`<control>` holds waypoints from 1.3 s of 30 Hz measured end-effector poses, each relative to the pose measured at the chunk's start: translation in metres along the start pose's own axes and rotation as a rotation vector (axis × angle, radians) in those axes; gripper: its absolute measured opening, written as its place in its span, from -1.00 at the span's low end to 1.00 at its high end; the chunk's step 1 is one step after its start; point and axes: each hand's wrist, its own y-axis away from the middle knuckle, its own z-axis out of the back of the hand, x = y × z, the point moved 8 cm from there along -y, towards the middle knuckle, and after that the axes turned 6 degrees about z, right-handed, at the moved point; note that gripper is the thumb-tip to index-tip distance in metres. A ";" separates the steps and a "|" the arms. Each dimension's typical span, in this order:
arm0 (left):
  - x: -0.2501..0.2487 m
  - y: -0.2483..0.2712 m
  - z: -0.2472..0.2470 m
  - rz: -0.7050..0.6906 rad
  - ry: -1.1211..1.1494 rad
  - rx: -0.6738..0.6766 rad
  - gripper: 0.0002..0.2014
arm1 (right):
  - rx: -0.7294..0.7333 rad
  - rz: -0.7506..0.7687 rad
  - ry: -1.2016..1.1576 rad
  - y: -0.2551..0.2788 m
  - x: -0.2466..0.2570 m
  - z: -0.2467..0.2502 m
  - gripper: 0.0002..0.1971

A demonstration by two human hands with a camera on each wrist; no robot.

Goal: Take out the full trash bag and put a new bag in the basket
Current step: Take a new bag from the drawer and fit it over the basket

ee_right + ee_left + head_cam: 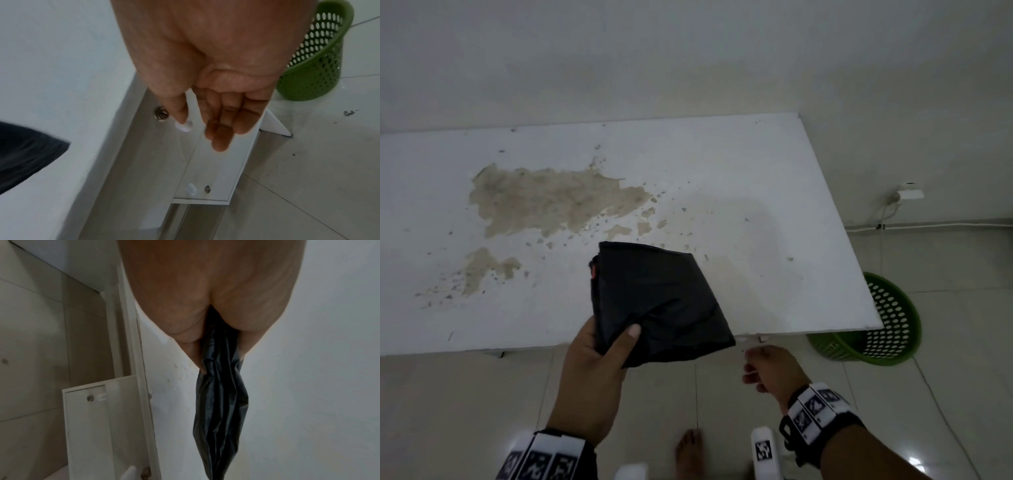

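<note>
A folded black trash bag (657, 301) hangs over the front edge of the white table (722, 164), where my left hand (616, 346) grips it with the thumb on top. The left wrist view shows the bag (222, 402) hanging from that hand (205, 288). My right hand (767, 370) is just below the table's front edge with relaxed fingers and holds nothing. Seen from the right wrist, that hand (202, 128) has its thumb tip at a small white drawer knob (185, 128). A green perforated basket (893, 329) stands on the floor at the table's right corner, with no bag visible in it.
The tabletop has large brown patches (544, 202). Under its edge are white drawer fronts (216, 178) with key locks (161, 114). A wall socket (909, 195) with a white cable sits low on the right wall. My bare foot (688, 452) is on the tiled floor.
</note>
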 end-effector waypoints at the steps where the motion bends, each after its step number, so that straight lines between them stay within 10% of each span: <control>1: -0.001 -0.003 -0.006 0.017 -0.006 0.037 -0.60 | 0.048 0.008 0.054 0.013 0.002 0.002 -0.83; 5: -0.001 -0.011 -0.038 0.077 -0.095 0.181 -0.59 | 0.194 0.083 0.083 0.063 0.029 0.007 -0.66; 12: -0.005 -0.004 -0.102 0.030 -0.312 0.389 -0.67 | 0.240 0.259 -0.808 0.117 0.106 0.031 -0.41; 19: -0.002 0.008 -0.139 0.007 -0.544 0.140 -0.52 | -0.319 0.625 -0.369 0.153 0.115 0.120 -0.77; 25: -0.010 0.095 -0.247 0.084 -0.256 0.590 -0.36 | -0.246 0.941 0.081 0.222 0.117 0.152 -0.72; 28: -0.016 0.123 -0.277 0.011 -0.197 0.505 -0.62 | -0.163 1.117 0.284 0.253 0.109 0.157 -0.68; 34: -0.007 0.158 -0.306 0.176 0.032 0.445 -0.70 | -0.641 0.845 -0.143 0.258 0.059 0.270 -0.57; 37: 0.004 0.175 -0.323 0.271 0.120 0.494 -0.67 | -0.412 0.605 -0.315 0.245 0.034 0.293 -0.22; 39: 0.008 0.182 -0.333 0.268 0.084 0.496 -0.75 | -0.107 0.579 -0.476 0.248 0.032 0.287 -0.48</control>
